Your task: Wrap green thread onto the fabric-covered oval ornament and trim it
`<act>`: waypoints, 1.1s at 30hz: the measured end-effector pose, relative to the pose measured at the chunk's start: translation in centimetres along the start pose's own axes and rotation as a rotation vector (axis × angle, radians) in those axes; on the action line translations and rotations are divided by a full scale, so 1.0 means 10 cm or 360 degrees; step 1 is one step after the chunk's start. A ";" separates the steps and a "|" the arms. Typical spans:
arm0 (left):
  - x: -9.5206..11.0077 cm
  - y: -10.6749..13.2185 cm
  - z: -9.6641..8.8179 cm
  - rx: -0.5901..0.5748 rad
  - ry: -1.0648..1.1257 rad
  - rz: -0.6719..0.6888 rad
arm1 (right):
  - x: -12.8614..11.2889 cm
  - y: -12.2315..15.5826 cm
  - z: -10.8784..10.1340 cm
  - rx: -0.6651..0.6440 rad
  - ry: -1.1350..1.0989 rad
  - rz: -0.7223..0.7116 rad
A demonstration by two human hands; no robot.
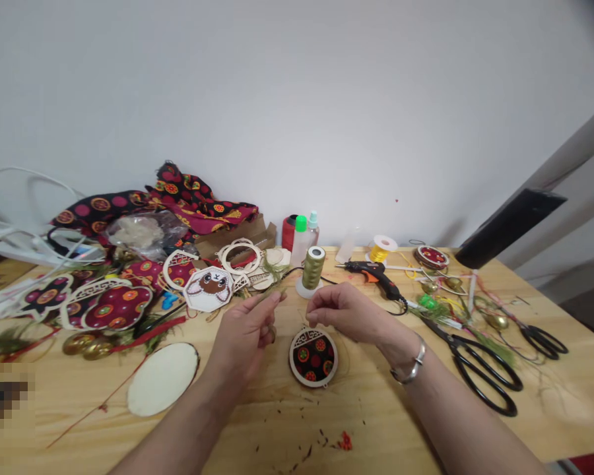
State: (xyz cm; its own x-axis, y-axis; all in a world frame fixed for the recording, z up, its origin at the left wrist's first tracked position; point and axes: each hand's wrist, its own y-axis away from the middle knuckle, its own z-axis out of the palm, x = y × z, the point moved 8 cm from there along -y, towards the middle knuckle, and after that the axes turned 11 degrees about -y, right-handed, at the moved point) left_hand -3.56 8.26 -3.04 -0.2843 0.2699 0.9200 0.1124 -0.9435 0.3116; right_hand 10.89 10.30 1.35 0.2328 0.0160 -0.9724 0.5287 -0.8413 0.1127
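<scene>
My left hand (245, 330) is closed in a pinch, and a short tuft of olive-green thread (276, 295) shows at its fingertips. My right hand (344, 311) is also closed, thumb against fingers; whatever it pinches is too thin to make out. Between and just below the hands lies a round pendant (313, 359) with a pale fretwork top and dark flowered cloth. Behind the hands stands an olive-green thread spool (313, 269) on a white base.
Left are a cream oval disc (163, 379), gold bells (86, 344), a sheep-face piece (208, 289) and patterned cloth (193, 198). Right are black-handled scissors (485, 369), a glue gun (373, 272) and a yellow cord spool (382, 249). Scraps (345, 441) lie in front.
</scene>
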 end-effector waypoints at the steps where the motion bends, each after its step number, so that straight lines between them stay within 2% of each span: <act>1: -0.01 0.00 0.00 0.0008 0.0000 -0.0007 | 0.03 0.00 0.03 -0.0013 -0.0050 -0.0022; 4: -0.02 0.00 0.00 -0.0001 -0.0002 -0.0029 | 0.08 0.03 0.14 -0.0106 -0.0034 -0.0082; 7: -0.04 0.00 0.04 -0.0044 -0.0019 -0.0048 | 0.00 0.10 0.25 -0.0185 0.0251 -0.0248; 11: -0.06 0.03 0.08 -0.0095 -0.0058 -0.0081 | -0.22 0.18 0.25 0.0001 0.0695 -0.0557; 15: -0.09 0.06 0.13 -0.0152 -0.0129 -0.0121 | -0.30 0.22 0.17 0.0238 0.0863 -0.0728; 21: -0.11 0.06 0.17 -0.0181 -0.0230 -0.0113 | -0.28 0.24 0.13 0.0409 0.1046 -0.0790; 33: -0.13 0.04 0.16 -0.0172 -0.0339 -0.0068 | -0.26 0.22 0.06 0.0511 0.1071 -0.0728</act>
State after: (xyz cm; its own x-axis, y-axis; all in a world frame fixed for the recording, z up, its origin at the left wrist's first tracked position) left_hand -1.62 7.84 -3.68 -0.0779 0.3337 0.9394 -0.0010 -0.9423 0.3347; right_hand 10.97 8.04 3.99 0.5400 0.6197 -0.5695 0.4562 -0.7841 -0.4207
